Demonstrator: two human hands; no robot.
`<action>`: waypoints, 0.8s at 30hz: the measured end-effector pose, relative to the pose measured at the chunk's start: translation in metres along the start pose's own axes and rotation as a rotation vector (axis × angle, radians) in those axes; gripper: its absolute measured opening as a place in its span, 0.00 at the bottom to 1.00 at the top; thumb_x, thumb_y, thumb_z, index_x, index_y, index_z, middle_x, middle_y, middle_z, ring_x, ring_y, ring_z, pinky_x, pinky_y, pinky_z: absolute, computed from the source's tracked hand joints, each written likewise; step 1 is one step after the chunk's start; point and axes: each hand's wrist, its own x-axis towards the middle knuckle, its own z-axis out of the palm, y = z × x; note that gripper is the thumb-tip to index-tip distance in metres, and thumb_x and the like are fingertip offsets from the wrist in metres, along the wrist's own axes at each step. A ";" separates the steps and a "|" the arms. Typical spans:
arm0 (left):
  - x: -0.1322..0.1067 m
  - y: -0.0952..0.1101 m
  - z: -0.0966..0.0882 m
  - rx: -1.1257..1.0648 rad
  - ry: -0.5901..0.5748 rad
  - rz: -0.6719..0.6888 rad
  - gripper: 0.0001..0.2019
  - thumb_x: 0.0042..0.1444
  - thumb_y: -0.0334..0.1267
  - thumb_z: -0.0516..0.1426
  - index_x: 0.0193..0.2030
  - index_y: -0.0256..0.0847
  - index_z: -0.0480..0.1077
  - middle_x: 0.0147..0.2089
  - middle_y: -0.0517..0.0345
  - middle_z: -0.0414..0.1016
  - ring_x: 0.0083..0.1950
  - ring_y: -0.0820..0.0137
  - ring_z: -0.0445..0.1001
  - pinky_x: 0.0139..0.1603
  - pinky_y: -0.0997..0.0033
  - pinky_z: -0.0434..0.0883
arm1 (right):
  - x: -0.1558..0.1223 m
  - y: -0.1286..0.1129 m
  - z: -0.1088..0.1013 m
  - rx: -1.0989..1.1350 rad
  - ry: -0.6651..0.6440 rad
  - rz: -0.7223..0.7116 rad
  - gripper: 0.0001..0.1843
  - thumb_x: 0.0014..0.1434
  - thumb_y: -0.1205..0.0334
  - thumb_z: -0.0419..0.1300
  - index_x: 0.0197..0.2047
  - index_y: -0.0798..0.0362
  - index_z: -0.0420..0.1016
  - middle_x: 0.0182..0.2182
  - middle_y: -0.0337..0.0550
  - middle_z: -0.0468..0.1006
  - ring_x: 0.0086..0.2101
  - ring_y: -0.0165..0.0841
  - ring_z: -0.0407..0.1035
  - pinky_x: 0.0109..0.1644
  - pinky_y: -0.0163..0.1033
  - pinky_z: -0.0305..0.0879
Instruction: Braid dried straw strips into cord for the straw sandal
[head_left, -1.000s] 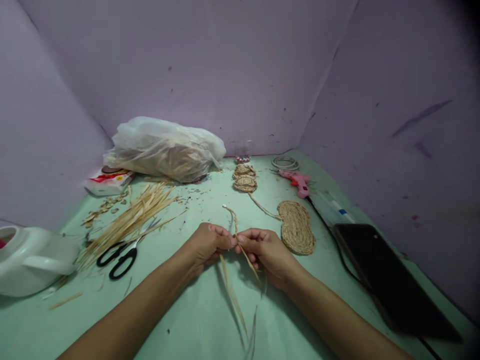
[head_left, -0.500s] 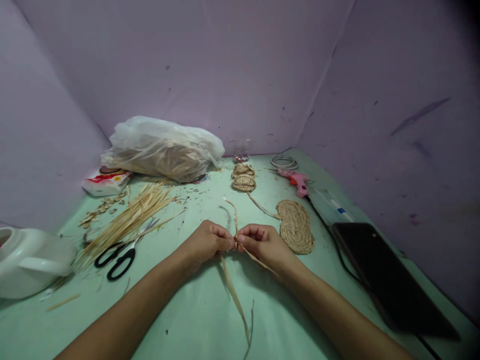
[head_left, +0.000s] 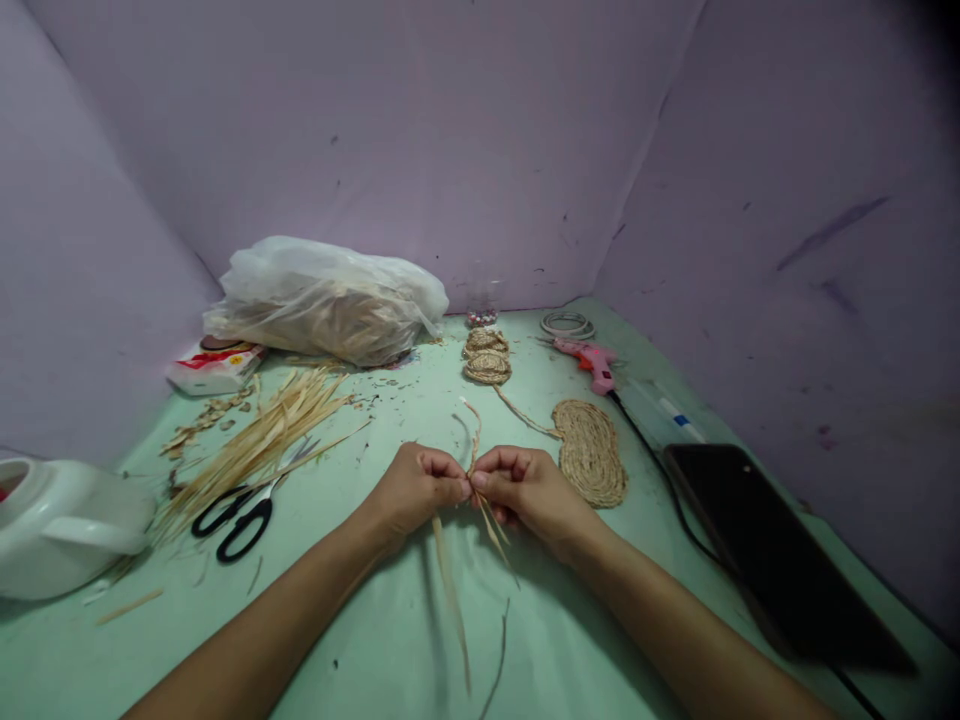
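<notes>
My left hand and my right hand meet fingertip to fingertip over the middle of the green table. Both pinch a thin braid of dried plant fibre, whose free end curls up and away from me. From under the fingers hang its unbraided strips: a long one by the left hand and shorter ones by the right. The exact crossing of the strips is hidden by the fingertips. Right of my right hand lies a sole-shaped mat of coiled braid, joined by a cord to smaller coiled pieces farther back.
On the left are black-handled scissors, loose fibre strips, a white jug and a small box. A plastic bag rests at the back. A pink glue gun, a marker and a black phone lie right.
The strips at my right hand have swung inward and now hang down between the hands. The left strip has shifted a little left, and the braid's tip slightly right.
</notes>
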 end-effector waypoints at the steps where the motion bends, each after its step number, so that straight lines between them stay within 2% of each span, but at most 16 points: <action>1: 0.000 0.000 0.001 0.027 0.018 -0.006 0.04 0.34 0.31 0.56 0.16 0.32 0.69 0.13 0.64 0.60 0.19 0.80 0.52 0.22 0.77 0.50 | 0.001 0.000 -0.001 -0.057 0.006 -0.037 0.07 0.41 0.61 0.60 0.24 0.56 0.69 0.15 0.35 0.68 0.14 0.21 0.55 0.17 0.29 0.48; 4: -0.001 0.001 0.006 0.128 0.065 -0.009 0.04 0.34 0.30 0.54 0.15 0.32 0.67 0.12 0.67 0.54 0.18 0.81 0.49 0.20 0.77 0.47 | 0.002 0.002 -0.006 -0.316 0.036 -0.168 0.03 0.43 0.64 0.59 0.22 0.56 0.71 0.17 0.37 0.70 0.18 0.24 0.59 0.22 0.31 0.52; 7: 0.000 -0.002 0.009 0.215 0.084 0.001 0.05 0.35 0.30 0.53 0.15 0.33 0.67 0.12 0.66 0.53 0.18 0.80 0.48 0.19 0.76 0.46 | 0.001 0.003 -0.012 -0.579 0.066 -0.249 0.06 0.44 0.65 0.57 0.23 0.54 0.75 0.20 0.40 0.73 0.22 0.28 0.62 0.25 0.33 0.54; 10: 0.002 -0.008 0.012 0.229 0.120 0.003 0.05 0.35 0.31 0.52 0.16 0.33 0.67 0.12 0.66 0.55 0.18 0.80 0.50 0.19 0.76 0.48 | -0.001 0.002 -0.013 -0.703 0.128 -0.210 0.07 0.45 0.62 0.57 0.24 0.53 0.75 0.19 0.41 0.74 0.21 0.29 0.62 0.23 0.34 0.52; 13: 0.003 -0.012 0.015 0.160 0.210 -0.021 0.04 0.34 0.31 0.53 0.16 0.33 0.67 0.12 0.65 0.58 0.18 0.79 0.52 0.19 0.77 0.50 | -0.004 0.001 -0.007 -0.694 0.186 -0.106 0.08 0.44 0.61 0.57 0.22 0.54 0.75 0.17 0.42 0.73 0.19 0.29 0.61 0.21 0.33 0.51; 15: 0.004 -0.010 0.019 0.056 0.287 -0.060 0.03 0.32 0.29 0.53 0.16 0.33 0.67 0.13 0.64 0.60 0.18 0.79 0.54 0.19 0.77 0.51 | -0.008 0.001 -0.001 -0.670 0.213 -0.111 0.08 0.45 0.62 0.56 0.24 0.55 0.75 0.19 0.43 0.75 0.20 0.29 0.63 0.22 0.33 0.53; 17: 0.003 -0.006 0.022 -0.069 0.347 -0.121 0.02 0.31 0.28 0.53 0.16 0.33 0.66 0.13 0.63 0.61 0.17 0.79 0.55 0.18 0.78 0.51 | -0.013 0.003 0.006 -0.725 0.237 -0.206 0.09 0.47 0.64 0.53 0.26 0.54 0.75 0.22 0.44 0.76 0.22 0.30 0.65 0.25 0.33 0.55; 19: 0.002 0.000 0.024 -0.170 0.382 -0.194 0.02 0.30 0.27 0.53 0.16 0.33 0.66 0.11 0.65 0.58 0.14 0.81 0.51 0.15 0.79 0.47 | -0.018 0.006 0.012 -0.878 0.253 -0.352 0.11 0.49 0.66 0.51 0.28 0.55 0.75 0.23 0.44 0.75 0.23 0.30 0.66 0.27 0.34 0.55; 22: 0.000 0.005 0.023 -0.277 0.392 -0.282 0.02 0.31 0.28 0.53 0.17 0.34 0.66 0.10 0.68 0.53 0.12 0.84 0.44 0.14 0.79 0.39 | -0.021 0.014 0.016 -1.121 0.251 -0.522 0.10 0.47 0.70 0.50 0.28 0.56 0.73 0.22 0.44 0.73 0.22 0.30 0.64 0.25 0.34 0.53; 24: -0.001 0.005 0.023 -0.348 0.383 -0.311 0.02 0.31 0.29 0.54 0.18 0.34 0.65 0.10 0.69 0.51 0.11 0.84 0.43 0.13 0.79 0.37 | -0.021 0.019 0.018 -1.225 0.247 -0.599 0.10 0.46 0.72 0.49 0.28 0.57 0.71 0.22 0.44 0.72 0.21 0.30 0.63 0.23 0.34 0.51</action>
